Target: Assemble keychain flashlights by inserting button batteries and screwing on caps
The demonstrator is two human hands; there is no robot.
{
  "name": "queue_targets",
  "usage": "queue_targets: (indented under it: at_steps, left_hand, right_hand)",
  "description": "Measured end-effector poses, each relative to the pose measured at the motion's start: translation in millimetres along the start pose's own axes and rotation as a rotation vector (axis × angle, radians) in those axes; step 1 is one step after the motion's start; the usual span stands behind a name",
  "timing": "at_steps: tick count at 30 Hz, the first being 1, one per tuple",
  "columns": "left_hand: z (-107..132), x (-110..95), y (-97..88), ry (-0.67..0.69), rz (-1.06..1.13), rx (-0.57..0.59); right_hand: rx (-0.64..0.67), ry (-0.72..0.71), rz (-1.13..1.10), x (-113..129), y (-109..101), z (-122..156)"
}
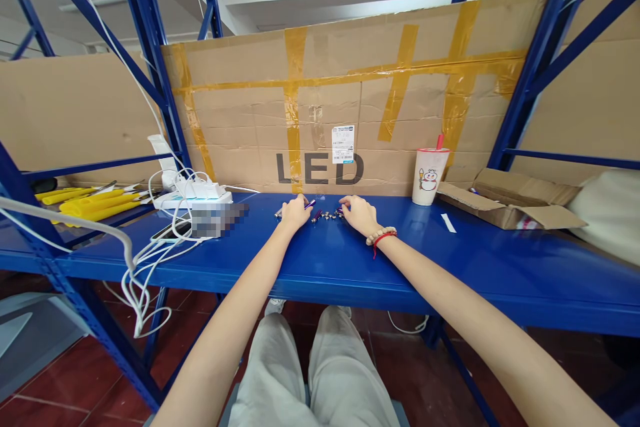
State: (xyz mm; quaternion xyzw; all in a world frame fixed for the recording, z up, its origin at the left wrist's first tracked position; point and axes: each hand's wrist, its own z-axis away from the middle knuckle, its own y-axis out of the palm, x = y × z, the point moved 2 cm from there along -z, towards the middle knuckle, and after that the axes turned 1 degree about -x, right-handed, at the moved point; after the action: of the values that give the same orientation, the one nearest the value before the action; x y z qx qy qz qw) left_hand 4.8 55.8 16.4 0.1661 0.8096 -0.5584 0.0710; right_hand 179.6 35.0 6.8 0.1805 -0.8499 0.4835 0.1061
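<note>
Both of my arms reach out over the blue shelf top, with my hands close together near its back. My left hand (295,213) is closed, palm down, and a thin purple rod (311,203) sticks out from its fingers to the right. My right hand (360,215), with a beaded bracelet and red cord at the wrist, curls its fingers over small shiny parts; what the fingertips hold is hidden. Between the hands lie a short purple piece (317,216) and several small silver metal parts (329,215). More silver bits (279,213) show at my left hand's outer side.
Left on the blue shelf (320,260) are a white power strip (195,193), tangled white cables (150,260) and yellow-handled tools (100,203). To the right stand a paper cup (429,177) with a red straw and an open cardboard box (510,203). A cardboard wall (235,127) closes the back.
</note>
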Motion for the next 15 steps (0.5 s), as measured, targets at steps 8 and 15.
queue_targets:
  at_steps: [8,15]
  left_hand:
    - [1,4,0.5,-0.097,-0.115,-0.054]
    - [0,15,0.9,-0.274,-0.305,-0.005]
  right_hand:
    - [-0.059,0.147,0.003,-14,-3,-4]
    - [0.027,0.147,-0.003,-12,-2,-2]
